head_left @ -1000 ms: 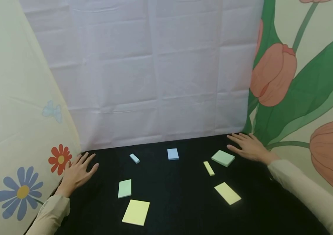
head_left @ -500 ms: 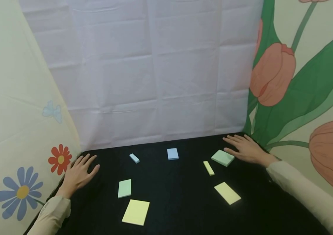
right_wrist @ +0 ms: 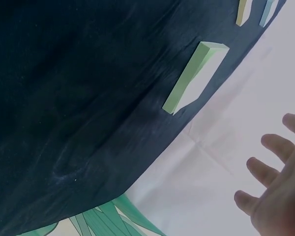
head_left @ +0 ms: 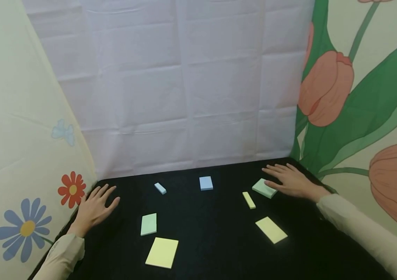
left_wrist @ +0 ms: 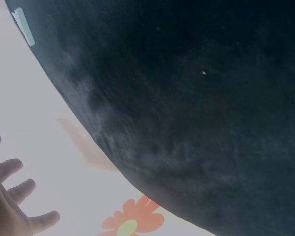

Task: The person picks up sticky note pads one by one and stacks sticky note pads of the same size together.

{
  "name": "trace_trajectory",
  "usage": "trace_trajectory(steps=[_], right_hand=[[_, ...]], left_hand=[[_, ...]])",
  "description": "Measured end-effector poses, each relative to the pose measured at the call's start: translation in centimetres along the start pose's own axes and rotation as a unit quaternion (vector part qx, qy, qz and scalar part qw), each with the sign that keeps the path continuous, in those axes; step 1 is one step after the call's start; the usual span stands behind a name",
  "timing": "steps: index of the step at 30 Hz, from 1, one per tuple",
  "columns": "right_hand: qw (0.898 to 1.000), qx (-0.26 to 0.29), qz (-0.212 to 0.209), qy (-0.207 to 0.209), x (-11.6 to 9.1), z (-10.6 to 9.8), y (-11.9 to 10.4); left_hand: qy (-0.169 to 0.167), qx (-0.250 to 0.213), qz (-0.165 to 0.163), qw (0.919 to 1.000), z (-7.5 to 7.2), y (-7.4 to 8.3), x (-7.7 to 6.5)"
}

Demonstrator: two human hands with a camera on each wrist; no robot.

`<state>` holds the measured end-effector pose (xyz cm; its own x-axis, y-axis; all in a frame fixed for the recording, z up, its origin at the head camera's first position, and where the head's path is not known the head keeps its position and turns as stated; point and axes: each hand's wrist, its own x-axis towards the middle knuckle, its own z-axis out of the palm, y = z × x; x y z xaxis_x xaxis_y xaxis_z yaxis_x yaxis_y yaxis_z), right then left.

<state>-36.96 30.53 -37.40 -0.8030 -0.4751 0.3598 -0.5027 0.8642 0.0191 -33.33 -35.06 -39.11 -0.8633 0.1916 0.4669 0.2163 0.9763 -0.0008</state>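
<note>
- R. hand (head_left: 291,182): fingers spread, pinching nothing. Compared w/ 1 s ago, it has moved inward from the far r. corner; in head view its thumb now overlaps the thick green pad (head_left: 260,188).
- For the work, I judge this is a reach toward that pad, which lies flat in the same place, not gripped.
- L. hand (head_left: 93,208): fingers also spread, holding nothing; shifted only slightly, at l. edge of the black table (head_left: 212,229).
- R. wrist view shows the pad's tall side, w/ four fingers apart from it. Head view alone can't tell if thumb touches; thumb isn't visible in r. wrist view.
- L. wrist view shows four spread fingertips from another side, no pad near them.
- Only head view gives full layout: yellow strip pad (head_left: 249,200) just beside the green one, yellow rectangular pad (head_left: 271,230) nearer, blue pad (head_left: 206,183) far middle.
</note>
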Motion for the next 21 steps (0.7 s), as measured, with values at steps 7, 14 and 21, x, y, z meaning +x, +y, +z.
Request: trace_trajectory(steps=[7,14,21], right_hand=[[1.0,-0.003,-0.008,-0.011,0.0,0.1,-0.6],[1.0,-0.011,-0.014,-0.013,-0.1,0.1,-0.9],[1.0,-0.004,-0.02,-0.017,-0.3,0.2,-1.2]], left_hand=[[-0.012,0.005,-0.003,0.9999,0.1,0.2,0.0],[-0.011,0.008,-0.004,0.9999,0.4,0.2,0.0],[-0.014,0.001,-0.004,0.9999,0.5,0.2,-0.2]])
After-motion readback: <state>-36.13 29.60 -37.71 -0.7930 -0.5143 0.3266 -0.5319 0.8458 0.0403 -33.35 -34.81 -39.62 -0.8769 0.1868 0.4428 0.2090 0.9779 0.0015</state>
